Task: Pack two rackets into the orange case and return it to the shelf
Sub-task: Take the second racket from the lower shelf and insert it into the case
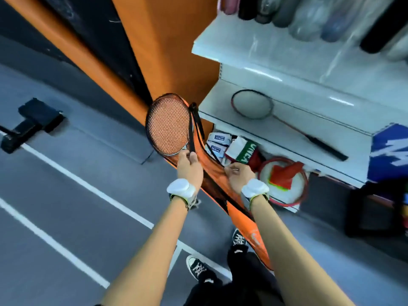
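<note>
The orange case (237, 214) hangs upright between my arms, its upper end open. A dark-framed racket (169, 124) sits with its head in the open top, strings showing. My left hand (190, 167) pinches the case's left edge and a black strap at the racket's throat. My right hand (238, 176) grips the case's right zipper edge. A second racket (252, 104), red-framed with a black handle, lies flat on the white shelf (309, 127) to the right, apart from both hands.
Below that shelf sit small boxes (218, 142), a green and white pack (242, 150) and a red-rimmed round item (284, 184). Bottles (309, 16) line the upper shelf. An orange pillar (154, 51) stands behind the case. A black object (33, 122) lies on the grey floor.
</note>
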`<state>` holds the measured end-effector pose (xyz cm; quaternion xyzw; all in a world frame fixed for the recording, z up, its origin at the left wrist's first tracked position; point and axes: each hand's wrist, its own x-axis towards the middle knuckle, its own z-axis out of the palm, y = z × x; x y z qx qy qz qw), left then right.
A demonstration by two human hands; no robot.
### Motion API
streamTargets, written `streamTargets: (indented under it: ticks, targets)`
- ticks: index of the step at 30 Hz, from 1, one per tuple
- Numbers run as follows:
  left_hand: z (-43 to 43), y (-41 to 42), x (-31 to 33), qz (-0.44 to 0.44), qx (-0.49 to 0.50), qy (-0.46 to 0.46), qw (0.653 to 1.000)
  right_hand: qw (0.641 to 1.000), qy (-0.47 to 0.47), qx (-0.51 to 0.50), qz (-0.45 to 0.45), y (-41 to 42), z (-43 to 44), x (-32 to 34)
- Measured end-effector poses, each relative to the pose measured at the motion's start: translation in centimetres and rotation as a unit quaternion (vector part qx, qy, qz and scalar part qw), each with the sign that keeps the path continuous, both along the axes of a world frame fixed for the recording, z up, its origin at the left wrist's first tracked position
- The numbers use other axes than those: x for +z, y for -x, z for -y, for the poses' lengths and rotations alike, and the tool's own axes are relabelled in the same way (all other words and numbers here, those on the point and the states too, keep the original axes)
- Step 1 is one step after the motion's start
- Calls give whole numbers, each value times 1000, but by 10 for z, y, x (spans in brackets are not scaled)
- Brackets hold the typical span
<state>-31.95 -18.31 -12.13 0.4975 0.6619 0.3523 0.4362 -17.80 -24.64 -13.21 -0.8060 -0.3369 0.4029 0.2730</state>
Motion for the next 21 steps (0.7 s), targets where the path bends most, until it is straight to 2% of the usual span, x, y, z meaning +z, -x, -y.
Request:
streamTargets:
  ticks: [2, 6, 9, 14, 21]
  targets:
    - [5, -41, 1, -1, -48, -9, 999, 997, 11, -72, 8, -40, 16, -7]
    - [3, -97, 2, -26, -164, -19, 986, 988, 33, -148, -7, -103, 38, -22]
    - [1, -138, -5, -65, -227, -28, 971, 978, 17, -206, -16, -141, 50, -28]
    - [-6, -204, -19, -109, -225, -52, 967, 976, 20, -216, -25, -195, 50, -47]
    - [-31, -267, -49, -159, -204, -57, 964, 985, 62, -162, -21, -254, 22, -78]
